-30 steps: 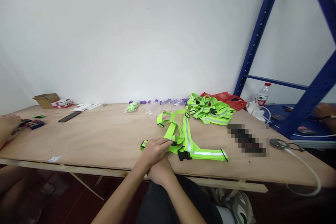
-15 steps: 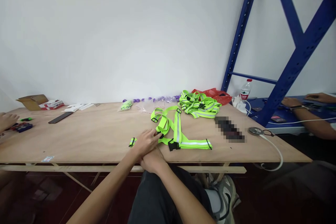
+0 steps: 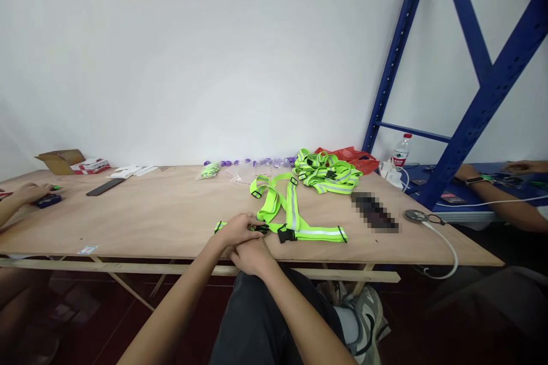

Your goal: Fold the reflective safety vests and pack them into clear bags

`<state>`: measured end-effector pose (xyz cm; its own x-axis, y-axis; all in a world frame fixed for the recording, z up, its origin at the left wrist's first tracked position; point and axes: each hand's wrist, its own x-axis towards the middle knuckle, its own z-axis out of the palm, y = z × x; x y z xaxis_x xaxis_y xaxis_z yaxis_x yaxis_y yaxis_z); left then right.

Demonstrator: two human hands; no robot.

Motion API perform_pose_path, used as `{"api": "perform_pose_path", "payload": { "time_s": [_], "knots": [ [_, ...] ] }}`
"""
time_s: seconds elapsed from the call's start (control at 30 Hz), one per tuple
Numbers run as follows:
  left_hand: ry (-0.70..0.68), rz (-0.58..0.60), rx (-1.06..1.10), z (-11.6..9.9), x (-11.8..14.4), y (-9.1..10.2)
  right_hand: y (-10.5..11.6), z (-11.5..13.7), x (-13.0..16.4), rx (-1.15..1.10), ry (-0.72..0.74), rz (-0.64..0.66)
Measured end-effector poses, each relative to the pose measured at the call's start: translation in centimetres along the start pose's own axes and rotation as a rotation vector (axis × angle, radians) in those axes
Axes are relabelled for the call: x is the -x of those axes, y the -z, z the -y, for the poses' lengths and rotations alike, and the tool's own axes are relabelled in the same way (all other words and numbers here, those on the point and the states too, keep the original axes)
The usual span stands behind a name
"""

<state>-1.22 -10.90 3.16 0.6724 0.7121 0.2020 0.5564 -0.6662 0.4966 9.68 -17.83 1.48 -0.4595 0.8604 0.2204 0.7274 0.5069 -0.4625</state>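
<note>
A fluorescent green reflective strap harness [image 3: 292,208] with grey stripes and black buckles lies spread on the wooden table. My left hand [image 3: 240,230] is at its near left part, fingers closed around a black buckle [image 3: 260,228] on the lower strap. Just below, at the table's front edge, my right hand [image 3: 252,255] is bent and touches my left hand. Its fingertips are largely hidden, so I cannot see what they hold. A second black buckle [image 3: 286,234] lies to the right, by the strap's striped right end.
A heap of similar green straps [image 3: 327,174] sits behind, beside a red plastic bag [image 3: 353,158]. A bagged green strap [image 3: 209,170] lies near the wall. A pixelated dark object [image 3: 373,212] is at right. Blue rack posts [image 3: 475,108] rise there. Other people's hands [image 3: 32,193] work at both sides.
The green loop above the buckle has settled lower, and the left strap end now lies closer to my left hand. More of the black buckle shows. The view has shifted slightly.
</note>
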Motion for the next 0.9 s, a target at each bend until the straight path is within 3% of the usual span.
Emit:
{"api": "perform_pose_path", "payload": {
  "time_s": [0.27,0.47,0.57,0.9],
  "knots": [
    [0.057,-0.075,0.121,0.5,0.5,-1.0,2.3,-1.0,2.9,0.014,0.137,0.009],
    [0.067,-0.172,0.187,-0.3,1.5,-1.9,5.8,-6.2,7.5,-0.106,0.013,-0.271],
    [0.085,-0.220,0.198,-0.4,1.6,-2.3,6.9,-8.8,9.0,-0.104,-0.025,-0.352],
    [0.118,-0.238,0.207,0.1,1.4,-2.3,6.9,-12.7,9.3,0.014,-0.058,-0.347]
  ]
}}
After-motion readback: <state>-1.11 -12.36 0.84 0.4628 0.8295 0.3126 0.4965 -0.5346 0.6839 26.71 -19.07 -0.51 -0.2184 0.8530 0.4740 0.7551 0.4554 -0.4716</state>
